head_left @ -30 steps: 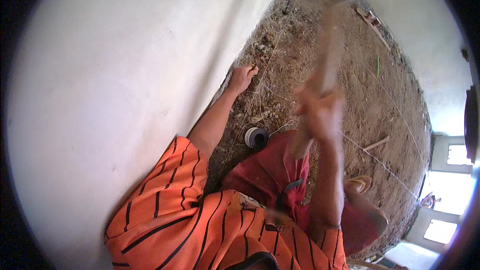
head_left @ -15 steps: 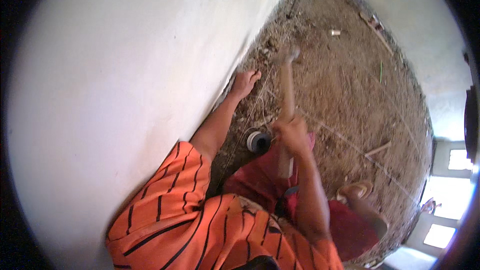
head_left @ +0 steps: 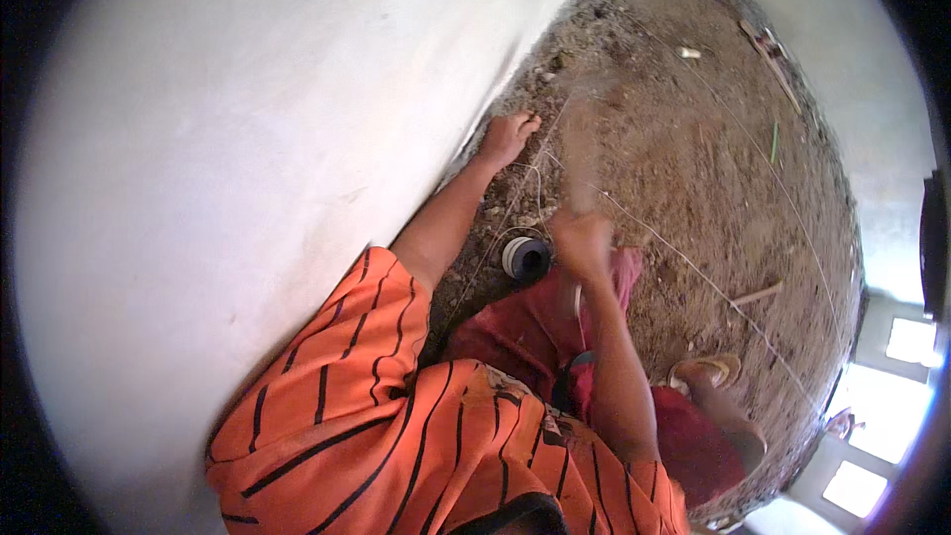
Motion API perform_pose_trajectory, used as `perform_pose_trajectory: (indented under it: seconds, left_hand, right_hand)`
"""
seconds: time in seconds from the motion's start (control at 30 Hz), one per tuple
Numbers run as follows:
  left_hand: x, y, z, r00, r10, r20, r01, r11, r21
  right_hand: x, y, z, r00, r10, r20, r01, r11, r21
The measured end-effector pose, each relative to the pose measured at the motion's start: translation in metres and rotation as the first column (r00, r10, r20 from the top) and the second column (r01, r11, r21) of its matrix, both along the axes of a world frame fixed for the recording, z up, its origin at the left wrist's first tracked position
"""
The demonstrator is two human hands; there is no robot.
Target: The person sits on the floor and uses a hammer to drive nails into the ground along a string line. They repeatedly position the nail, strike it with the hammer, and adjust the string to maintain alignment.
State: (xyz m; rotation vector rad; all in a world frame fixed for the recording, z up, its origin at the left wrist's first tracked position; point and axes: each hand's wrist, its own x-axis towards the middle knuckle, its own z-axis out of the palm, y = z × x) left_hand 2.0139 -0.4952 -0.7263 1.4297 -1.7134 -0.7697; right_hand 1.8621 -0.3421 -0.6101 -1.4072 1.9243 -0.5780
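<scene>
My right hand (head_left: pixel 582 241) is wrapped round the wooden handle of a hammer (head_left: pixel 581 159). The hammer's upper part and head are smeared by motion. Beside the foot of the white wall, my left hand (head_left: pixel 509 138) is low over the soil with its fingers bent together; whatever they pinch is hidden. A spool (head_left: pixel 525 259) with a dark centre and white line wound on it lies on the ground between my forearms. Thin pale string (head_left: pixel 684 256) runs from near my left hand across the dirt toward the lower right.
The white wall (head_left: pixel 248 139) rises close along my left side. Rough brown soil (head_left: pixel 684 159) covers the floor. A short stick (head_left: pixel 757 293), a small pale block (head_left: pixel 689 53) and a longer wood strip (head_left: pixel 771 67) lie on it. My sandalled foot (head_left: pixel 705 373) is at right.
The hammer has gone from fairly distinct to strongly blurred as my right hand swings it. My left hand stays by the wall's foot. The whole view has shifted slightly.
</scene>
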Motion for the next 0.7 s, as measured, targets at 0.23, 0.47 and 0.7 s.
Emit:
perform_pose_trajectory:
  seconds: [0.23,0.47,0.7]
  left_hand:
    - [0.022,0.023,-0.019,0.98,0.037,-0.193,-0.057,0.993,-0.099]
    - [-0.002,0.031,0.002,0.996,-0.063,-0.06,0.066,0.997,0.05]
    - [0.018,0.027,-0.055,0.991,-0.015,-0.133,-0.005,0.989,-0.15]
  right_hand:
    - [0.045,0.008,0.204,0.995,0.053,0.083,-0.042,0.99,-0.132]
    - [-0.009,-0.026,0.221,0.996,0.048,-0.079,-0.092,0.563,-0.821]
    - [0.022,0.037,-0.024,0.999,0.046,0.03,-0.047,0.998,0.04]
